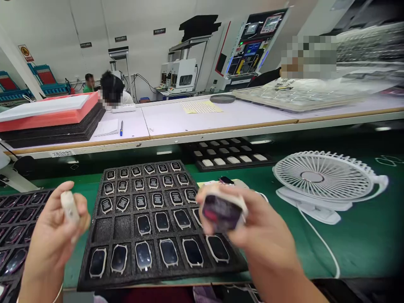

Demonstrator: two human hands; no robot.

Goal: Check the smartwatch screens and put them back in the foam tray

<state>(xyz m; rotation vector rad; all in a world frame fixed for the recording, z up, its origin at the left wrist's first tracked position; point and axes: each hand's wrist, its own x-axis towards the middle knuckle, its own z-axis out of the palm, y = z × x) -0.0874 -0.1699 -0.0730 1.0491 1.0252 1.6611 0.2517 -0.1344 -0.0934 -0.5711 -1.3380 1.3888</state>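
Note:
My left hand point(58, 227) is closed around a cream-coloured smartwatch body point(70, 207), which shows edge-on between thumb and fingers. In my right hand point(257, 223) is another smartwatch body point(223, 212), its dark screen turned toward me and a little blurred by motion. Both hands are raised above the table, one on each side of a black foam tray point(104, 229). Rows of watch bodies fill most of its compartments; the back rows show white text on their faces, the front ones dark screens. Two compartments at the left of the fourth row hold nothing.
A white fan point(322, 176) with a cable stands at the right. Another foam tray point(22, 227) of watches lies at the left, and a third tray point(233, 162) sits under the shelf point(164, 122). Co-workers point(113, 90) are beyond the shelf.

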